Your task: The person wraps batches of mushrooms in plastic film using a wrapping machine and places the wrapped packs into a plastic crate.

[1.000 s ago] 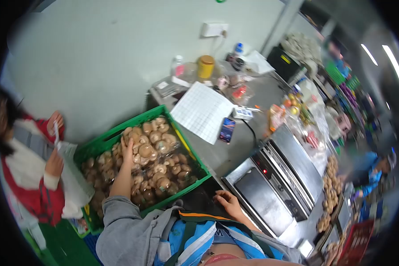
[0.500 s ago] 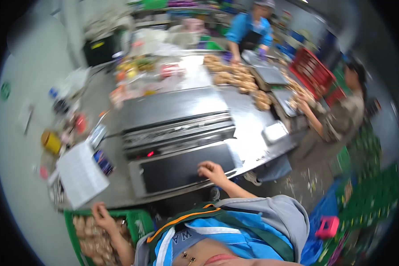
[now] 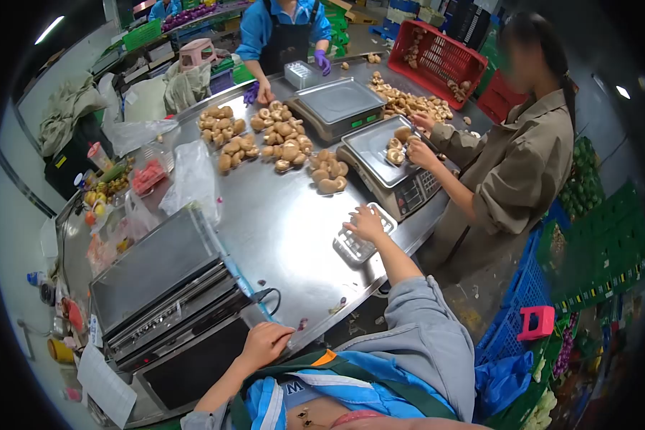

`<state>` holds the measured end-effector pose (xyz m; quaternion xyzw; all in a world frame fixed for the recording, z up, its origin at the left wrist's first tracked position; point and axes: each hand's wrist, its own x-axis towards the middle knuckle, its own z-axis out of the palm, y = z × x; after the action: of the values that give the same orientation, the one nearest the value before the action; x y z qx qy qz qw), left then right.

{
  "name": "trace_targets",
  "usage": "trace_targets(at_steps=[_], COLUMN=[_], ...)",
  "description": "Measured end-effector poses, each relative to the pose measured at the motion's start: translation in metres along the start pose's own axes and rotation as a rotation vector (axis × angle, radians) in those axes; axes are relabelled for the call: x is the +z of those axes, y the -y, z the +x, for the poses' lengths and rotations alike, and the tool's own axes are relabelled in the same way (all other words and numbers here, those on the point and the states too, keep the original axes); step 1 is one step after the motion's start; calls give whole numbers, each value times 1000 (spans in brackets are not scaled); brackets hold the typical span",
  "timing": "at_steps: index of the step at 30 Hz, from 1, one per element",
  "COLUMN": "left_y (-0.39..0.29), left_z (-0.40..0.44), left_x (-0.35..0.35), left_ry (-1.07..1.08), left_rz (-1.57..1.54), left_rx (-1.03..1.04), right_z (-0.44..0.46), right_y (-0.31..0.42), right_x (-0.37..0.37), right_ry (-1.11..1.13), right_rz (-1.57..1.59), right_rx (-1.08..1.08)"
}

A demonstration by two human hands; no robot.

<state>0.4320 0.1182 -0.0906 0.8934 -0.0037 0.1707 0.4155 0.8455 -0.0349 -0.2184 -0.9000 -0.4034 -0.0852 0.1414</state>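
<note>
My right hand (image 3: 368, 223) lies over the upper left part of a clear plastic tray (image 3: 358, 247), its fingers spread and touching it. This tray sits at the front edge of the metal table (image 3: 287, 247), beside a scale. Near the same edge, by the sealing machine's black cable, my left hand (image 3: 266, 344) rests with its fingers curled together and nothing visible in them. Beyond the tray are piles of brown mushrooms (image 3: 327, 172). Several mushrooms (image 3: 397, 147) lie on the nearer scale (image 3: 380, 161), where a co-worker's hands touch them.
A metal machine (image 3: 165, 287) stands at the left, near a paper sheet (image 3: 106, 383) and plastic bags (image 3: 193, 179). A co-worker in brown (image 3: 512, 165) stands at the right; another in blue (image 3: 287, 32) is across the table. A red crate (image 3: 437, 61) is at the back.
The view has swung to the right. My left hand has left the green crate of mushrooms for the table edge. My right hand has gone from the machine to the clear tray.
</note>
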Motion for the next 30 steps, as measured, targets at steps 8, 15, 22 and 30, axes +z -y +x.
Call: trace_targets(at_steps=[8,15,22,30], left_y=[16,55,99,90], left_z=[73,112,156,120], left_x=[52,73,103,86], left_ry=[140,123,-41,78], left_rz=[-36,-76,-508,-552], left_rx=[-24,-150,-538,-734], right_z=[-72,-36,144,225], right_y=[22,-51,-18,12], right_x=[-8,-11,-2,33], right_ry=[20,-73,-150,141], right_rz=[98,107,488,230], right_rx=[157,38,22,241])
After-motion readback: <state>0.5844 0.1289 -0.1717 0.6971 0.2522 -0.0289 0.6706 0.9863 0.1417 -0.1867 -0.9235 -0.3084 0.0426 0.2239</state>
